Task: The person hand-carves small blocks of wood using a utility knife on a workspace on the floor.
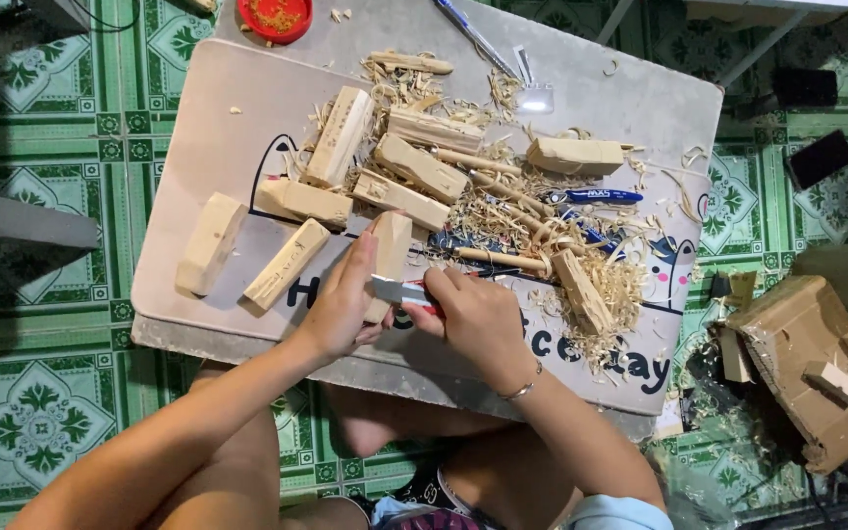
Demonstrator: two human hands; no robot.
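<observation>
My left hand (341, 304) grips a pale carved wood block (390, 250), holding it upright over the small grey table (208, 128). My right hand (478, 319) holds a knife with a red handle, and its blade (390, 290) lies across the lower part of that block. A thin bracelet circles my right wrist. Several more roughly carved wood blocks (341, 137) lie spread over the tabletop, among heaps of wood shavings (610, 285).
A blue-handled cutter (596, 196), a pen (473, 34) and thin wooden dowels (503, 258) lie on the table. A red lid (275, 18) sits at the far edge. A cardboard box (807, 363) with wood pieces stands on the green tiled floor (41, 393) to the right.
</observation>
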